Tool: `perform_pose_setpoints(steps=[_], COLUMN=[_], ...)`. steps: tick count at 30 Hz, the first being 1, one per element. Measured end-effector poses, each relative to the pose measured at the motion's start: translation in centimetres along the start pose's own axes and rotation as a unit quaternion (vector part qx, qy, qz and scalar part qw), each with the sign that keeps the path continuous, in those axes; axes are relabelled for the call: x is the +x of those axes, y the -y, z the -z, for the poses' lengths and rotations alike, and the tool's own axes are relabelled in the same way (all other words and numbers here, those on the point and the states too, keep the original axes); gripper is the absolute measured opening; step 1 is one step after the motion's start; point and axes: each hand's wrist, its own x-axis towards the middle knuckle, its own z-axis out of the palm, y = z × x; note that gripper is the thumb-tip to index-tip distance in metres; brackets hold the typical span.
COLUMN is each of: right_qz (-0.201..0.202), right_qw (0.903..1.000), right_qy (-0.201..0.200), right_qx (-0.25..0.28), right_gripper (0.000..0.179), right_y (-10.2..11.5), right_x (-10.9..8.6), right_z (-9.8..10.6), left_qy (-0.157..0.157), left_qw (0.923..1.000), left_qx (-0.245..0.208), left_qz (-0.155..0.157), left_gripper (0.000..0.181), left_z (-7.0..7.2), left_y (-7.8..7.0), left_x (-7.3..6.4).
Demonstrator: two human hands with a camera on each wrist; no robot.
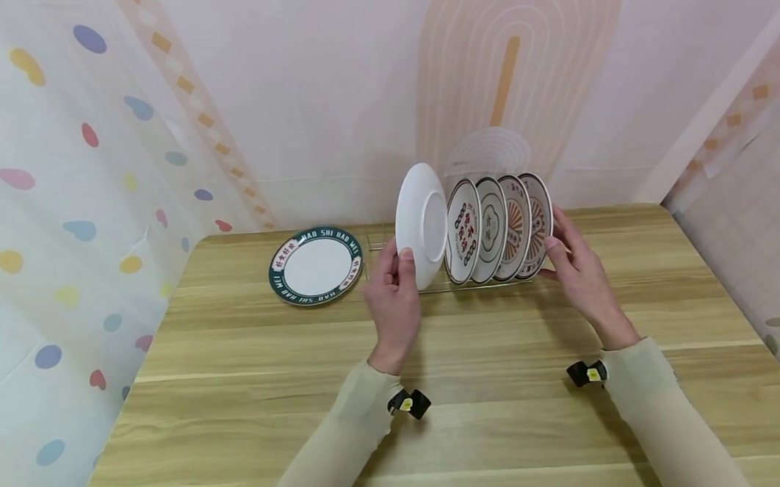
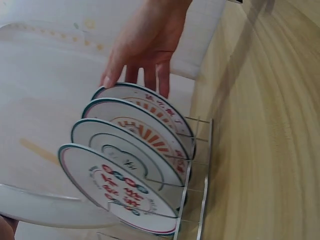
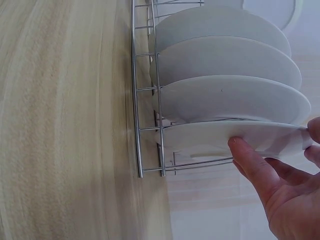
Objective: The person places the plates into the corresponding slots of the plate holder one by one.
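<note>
My left hand (image 1: 393, 302) holds a white plate (image 1: 422, 223) by its near edge, thumb on the pale underside, left of the row in the wire rack (image 1: 498, 285). In the left wrist view this plate (image 2: 45, 207) lies partly out of frame. Several patterned plates stand upright and leaning in the rack; the leftmost, with red characters (image 1: 464, 231), is closest to the held plate. At the right end, my right hand (image 1: 583, 274) pinches the rim of the outermost plate (image 1: 536, 225). One fingertip presses its plain back (image 3: 210, 137) in the right wrist view.
A plate with a dark green lettered rim (image 1: 316, 297) lies flat on the wooden table (image 1: 490, 385), left of the rack. A patterned cloth (image 1: 329, 92) hangs behind the table and along its left side.
</note>
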Motion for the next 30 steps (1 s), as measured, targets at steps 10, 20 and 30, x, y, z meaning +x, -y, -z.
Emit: perform_pose_setpoints(steps=[10, 20, 30], right_qz=[-0.002, -0.007, -0.012], right_qw=[1.0, 1.0, 0.9999], right_qy=[-0.003, -0.002, -0.002], right_qx=[-0.006, -0.004, -0.005], right_gripper=[0.056, 0.057, 0.057], right_y=[0.0, 0.1, 0.0], right_x=[0.0, -0.1, -0.1], right_z=[-0.1, 0.0, -0.1], left_qy=[0.008, 0.043, 0.094], left_qw=[0.9995, 0.9986, 0.9944], left_qx=[-0.003, 0.025, 0.038], left_qz=[0.032, 0.018, 0.029], left_gripper=[0.028, 0.026, 0.03], left_z=[-1.5, -2.7, -3.5], left_y=[1.2, 2.4, 3.2], left_x=[-0.9, -1.9, -2.2])
